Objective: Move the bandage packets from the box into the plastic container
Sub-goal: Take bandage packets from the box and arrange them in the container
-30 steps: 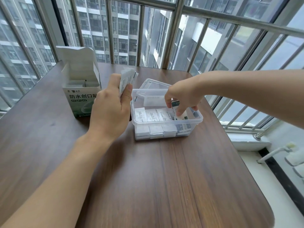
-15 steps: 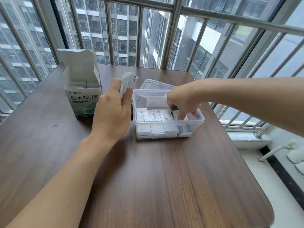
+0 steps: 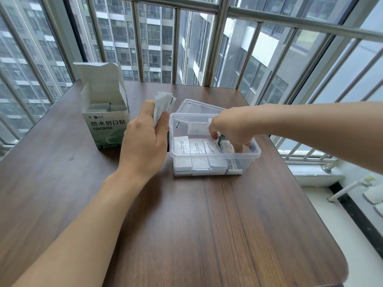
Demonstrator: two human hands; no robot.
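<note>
An open white-and-green bandage box stands upright at the far left of the table, with several packets still inside. My left hand grips a stack of white bandage packets just left of the clear plastic container. Rows of packets lie flat in the container. My right hand reaches down into the container's right side, fingers pinching a green-and-white packet against the row.
The container's clear lid lies behind it. The brown wooden table ends at a rounded right edge, beyond which the floor drops away. Metal window bars run close behind the table.
My right hand has pushed its packet lower into the container's right side. My left hand with its stack has stayed almost still.
</note>
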